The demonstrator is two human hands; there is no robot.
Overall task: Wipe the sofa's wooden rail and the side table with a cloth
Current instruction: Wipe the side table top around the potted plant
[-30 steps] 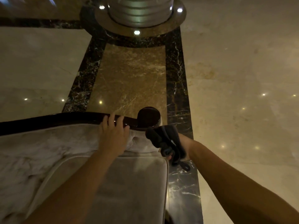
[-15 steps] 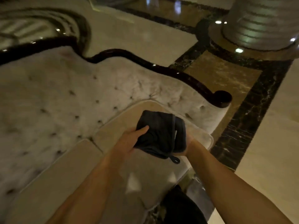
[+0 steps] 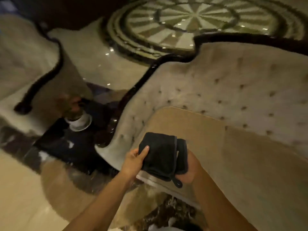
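No text, label, brand, number or sign can be read anywhere in view. The folded black cloth [image 3: 158, 152] shows a plain surface with no legible marking, and the picture is too dim and motion-blurred for fine print on any other surface to be made out.

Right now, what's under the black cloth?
The right hand is under the black cloth, and below both lies the sofa's seat cushion. The left hand pinches its edge. The cloth covers the right hand's fingers, so those cannot be seen.
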